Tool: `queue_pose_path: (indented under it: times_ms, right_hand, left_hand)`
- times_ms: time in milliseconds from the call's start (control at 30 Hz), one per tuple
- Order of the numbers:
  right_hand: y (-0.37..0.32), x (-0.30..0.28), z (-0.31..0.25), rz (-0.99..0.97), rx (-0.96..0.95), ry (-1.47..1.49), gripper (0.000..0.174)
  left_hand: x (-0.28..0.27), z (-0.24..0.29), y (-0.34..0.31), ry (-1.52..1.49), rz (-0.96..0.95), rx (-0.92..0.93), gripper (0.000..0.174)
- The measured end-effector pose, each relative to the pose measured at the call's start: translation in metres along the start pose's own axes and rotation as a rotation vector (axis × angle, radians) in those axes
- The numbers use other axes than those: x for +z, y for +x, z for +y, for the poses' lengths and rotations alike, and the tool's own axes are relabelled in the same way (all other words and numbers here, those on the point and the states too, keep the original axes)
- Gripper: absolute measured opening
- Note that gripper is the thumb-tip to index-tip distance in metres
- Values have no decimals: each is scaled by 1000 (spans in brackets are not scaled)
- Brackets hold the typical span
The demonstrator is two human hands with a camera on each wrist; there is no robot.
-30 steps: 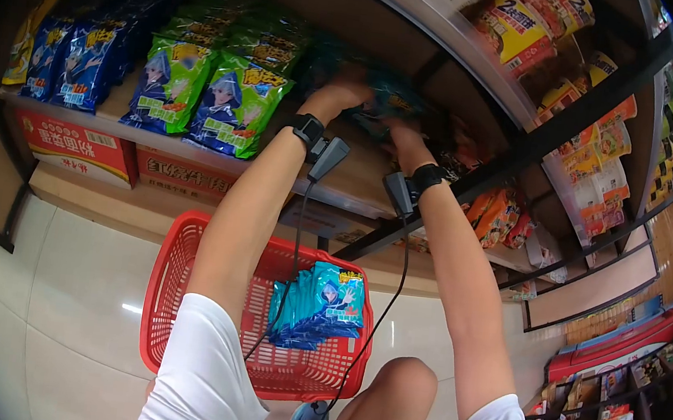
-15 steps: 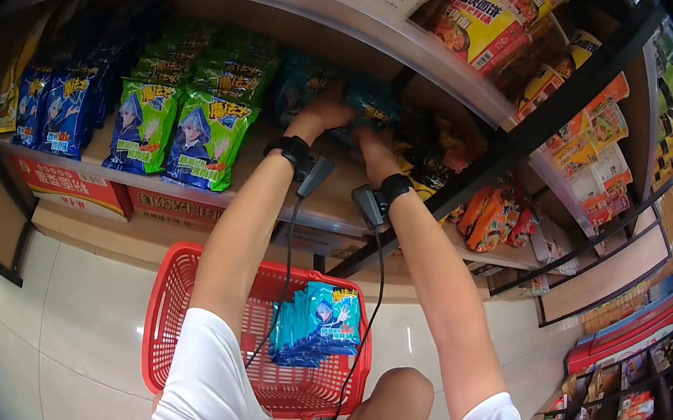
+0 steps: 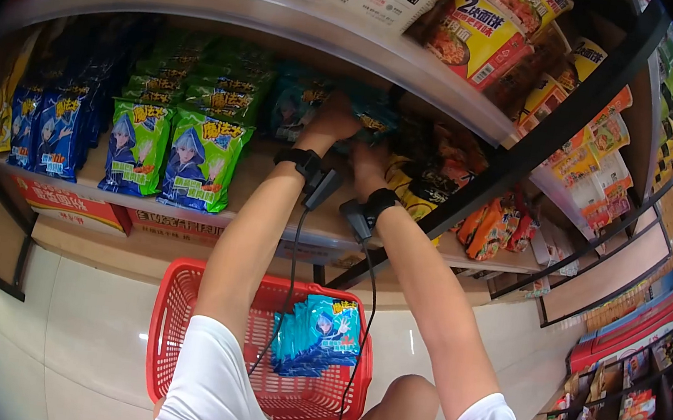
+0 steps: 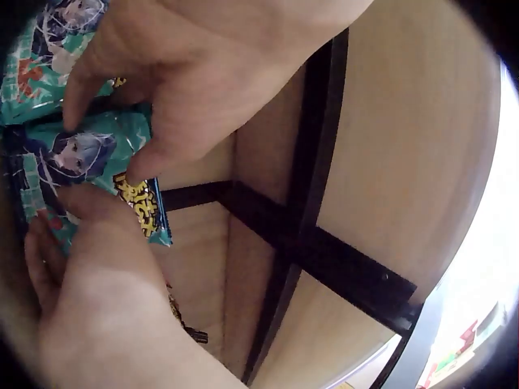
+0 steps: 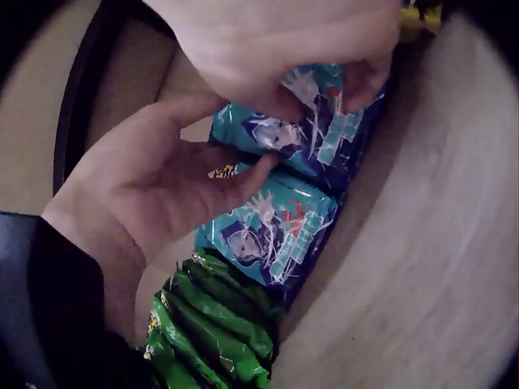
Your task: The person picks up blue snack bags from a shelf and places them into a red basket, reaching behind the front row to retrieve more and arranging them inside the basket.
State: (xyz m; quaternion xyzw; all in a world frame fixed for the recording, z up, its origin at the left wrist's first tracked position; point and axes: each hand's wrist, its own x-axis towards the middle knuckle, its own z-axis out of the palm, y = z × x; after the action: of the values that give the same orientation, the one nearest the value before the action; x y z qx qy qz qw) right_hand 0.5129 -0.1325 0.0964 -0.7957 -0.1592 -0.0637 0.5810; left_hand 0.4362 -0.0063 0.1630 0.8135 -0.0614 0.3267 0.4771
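Right wrist view shows the glossy teal plastic packet [image 5: 284, 136] lying aslant on the shelf [image 3: 325, 219], nearer our right hand [image 5: 284, 40], whose curled fingers grip it; our left hand [image 5: 166, 174], fingers extended, touches its opposite side

The basket [image 3: 256, 389] is smooth plastic. Above it, the packets [image 3: 206, 165] look glossy, the shelf [image 3: 273, 181] wooden.
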Motion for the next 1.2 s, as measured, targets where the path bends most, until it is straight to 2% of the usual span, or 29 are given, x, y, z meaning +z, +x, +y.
queue_pose_path:
  times_ms: [100,167,233,300,400,500,600,800,900,1000,1133,1200]
  right_hand:
    - [-6,-2,-6,28,-59,72,48]
    - [-15,-4,-14,45,-95,58,53]
    - [-22,-5,-21,46,-128,35,58]
    - [-27,-6,-26,17,-156,41,62]
    - [-37,-11,-36,-10,-207,38,66]
    - [-48,-14,-49,-13,-211,52,68]
    - [-47,-12,-52,-30,-221,158,65]
    - [-27,-7,-27,-37,-210,166,73]
    - [-22,-5,-16,12,-246,46,68]
    - [-28,-4,-20,16,-217,80,68]
    - [-36,-4,-28,-43,-89,289,70]
    - [-39,-4,-32,-94,-23,425,74]
  left_hand:
    - [-19,38,-14,63,-18,-35,80]
    - [-19,41,-17,72,-2,-59,85]
    - [-16,25,-11,83,21,-106,90]
    - [3,-24,3,97,57,-177,95]
    - [2,-22,1,185,111,-123,95]
    - [-2,-20,2,-141,-25,-311,94]
    - [1,-22,0,-342,23,-255,93]
    - [-13,-16,-8,-434,-48,-278,94]
    - [-5,-15,-16,-192,86,-106,92]
    - [-1,-10,-25,-143,174,-17,87]
    - [8,-32,-26,-141,137,-45,92]
    - [4,-23,-31,-209,74,-93,93]
